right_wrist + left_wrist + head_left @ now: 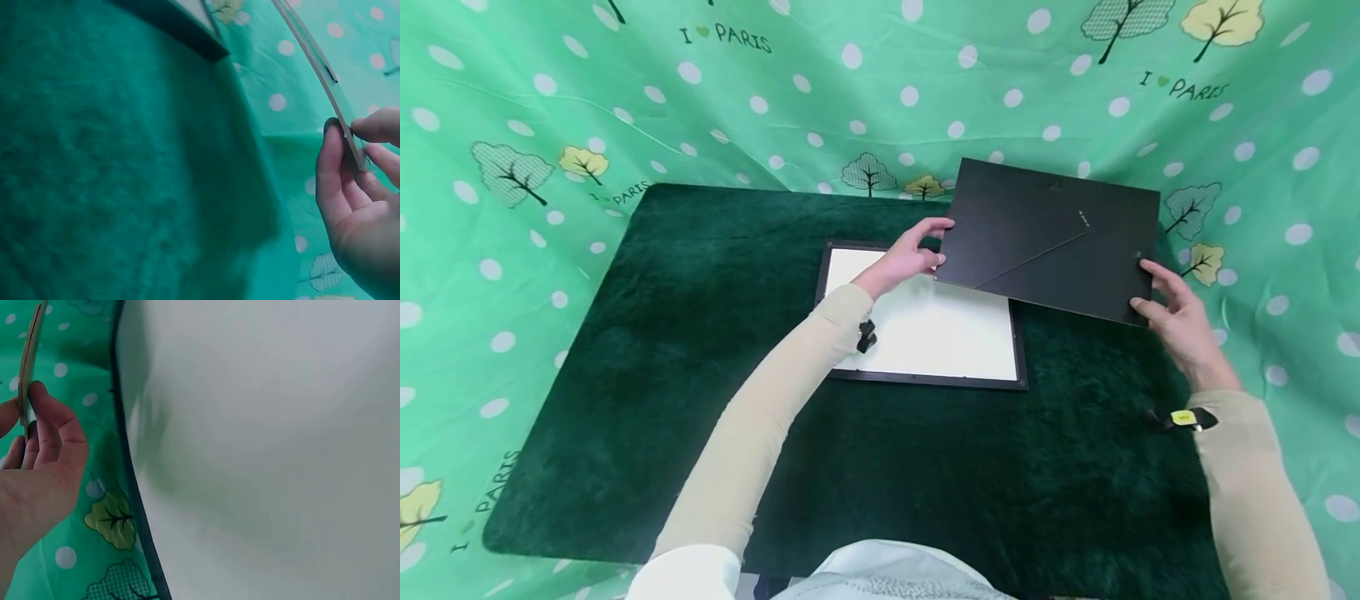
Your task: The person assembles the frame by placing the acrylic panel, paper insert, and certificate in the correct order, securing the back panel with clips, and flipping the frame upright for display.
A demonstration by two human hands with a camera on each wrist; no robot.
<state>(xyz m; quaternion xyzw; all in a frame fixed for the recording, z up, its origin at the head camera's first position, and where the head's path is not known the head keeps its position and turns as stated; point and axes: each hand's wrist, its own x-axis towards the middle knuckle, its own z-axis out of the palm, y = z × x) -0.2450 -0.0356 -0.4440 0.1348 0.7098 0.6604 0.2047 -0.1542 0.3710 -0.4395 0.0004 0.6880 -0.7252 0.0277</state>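
One left hand (pixel 904 254) and one right hand (pixel 1178 323) clamped fingers and thumbs on opposite ends of one board (pixel 1049 240), raised near the far right corner of one frame (pixel 925 379) on one table (pixel 662 350).

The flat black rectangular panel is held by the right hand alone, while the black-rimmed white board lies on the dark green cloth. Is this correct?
"Alone" is wrong: the left hand also holds the panel, as the head view shows. The rest is right.
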